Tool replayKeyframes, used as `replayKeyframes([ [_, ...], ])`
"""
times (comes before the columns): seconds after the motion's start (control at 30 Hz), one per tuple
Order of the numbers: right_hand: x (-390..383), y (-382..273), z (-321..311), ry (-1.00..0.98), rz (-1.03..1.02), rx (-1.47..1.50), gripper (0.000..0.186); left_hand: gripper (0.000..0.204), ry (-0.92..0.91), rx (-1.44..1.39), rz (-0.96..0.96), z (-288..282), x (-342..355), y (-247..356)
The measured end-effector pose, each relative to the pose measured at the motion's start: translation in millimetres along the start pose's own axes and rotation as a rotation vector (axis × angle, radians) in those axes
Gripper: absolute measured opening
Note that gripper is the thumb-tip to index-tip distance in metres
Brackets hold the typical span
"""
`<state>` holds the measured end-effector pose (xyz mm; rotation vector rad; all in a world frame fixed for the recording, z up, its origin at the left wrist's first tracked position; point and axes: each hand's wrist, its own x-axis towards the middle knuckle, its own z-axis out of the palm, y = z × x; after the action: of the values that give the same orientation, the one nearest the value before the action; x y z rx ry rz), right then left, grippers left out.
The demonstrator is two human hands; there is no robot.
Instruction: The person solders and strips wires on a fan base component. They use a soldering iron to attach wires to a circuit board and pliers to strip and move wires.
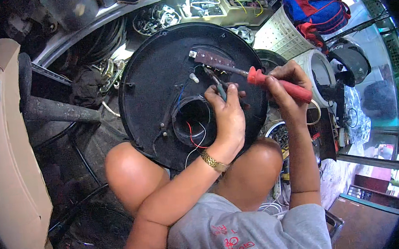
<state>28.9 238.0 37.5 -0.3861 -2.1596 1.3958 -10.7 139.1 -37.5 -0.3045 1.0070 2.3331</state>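
Note:
A large round black plastic housing [148, 81] lies across my lap, with a round opening near its middle. Fixed to its upper part is a narrow brown circuit board [213, 59]. My right hand [290, 81] is wrapped around the red handle of a soldering iron [258, 76], whose metal barrel points left along the board; its tip is hard to make out. In my left hand [228, 107] are small green-handled pliers [222, 92], their jaws at the board's lower edge. A blue wire [181, 95] and a small clear bulb-like part [194, 78] lie just left of the pliers.
Red and white wires [191, 133] come out of the opening. Behind the housing stands a beige tray [204, 17] of metal parts. To the right are a white basket [277, 34], a blue and red bag [317, 7] and a white bucket [317, 69]. Cardboard [7, 155] stands at left.

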Motion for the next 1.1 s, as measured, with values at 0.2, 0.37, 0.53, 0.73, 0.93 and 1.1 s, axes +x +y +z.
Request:
replayKeyframes([
  [0.2, 2, -3, 6, 0.010, 0.019, 0.029, 0.014, 0.023, -0.050, 0.015, 0.020, -9, 4, -7],
  [0.37, 0, 1, -3, 0.030, 0.012, 0.028, 0.015, 0.027, -0.084, -0.098, -0.054, -8, -1, -2],
  [0.53, -1, 2, -3, 0.040, 0.025, 0.064, 0.015, 0.029, -0.129, -0.116, -0.051, -6, -2, 0],
  [0.73, -2, 4, -4, 0.045, 0.015, 0.052, 0.015, 0.029, -0.125, -0.130, -0.031, -4, 2, 1],
  [0.93, -2, 5, -5, 0.059, -0.017, 0.026, 0.015, 0.028, -0.137, -0.113, -0.012, -1, 1, -2],
  [1.1, -3, 4, -5, 0.053, 0.005, 0.021, 0.016, 0.027, -0.125, -0.093, 0.001, -3, 3, -6],
])
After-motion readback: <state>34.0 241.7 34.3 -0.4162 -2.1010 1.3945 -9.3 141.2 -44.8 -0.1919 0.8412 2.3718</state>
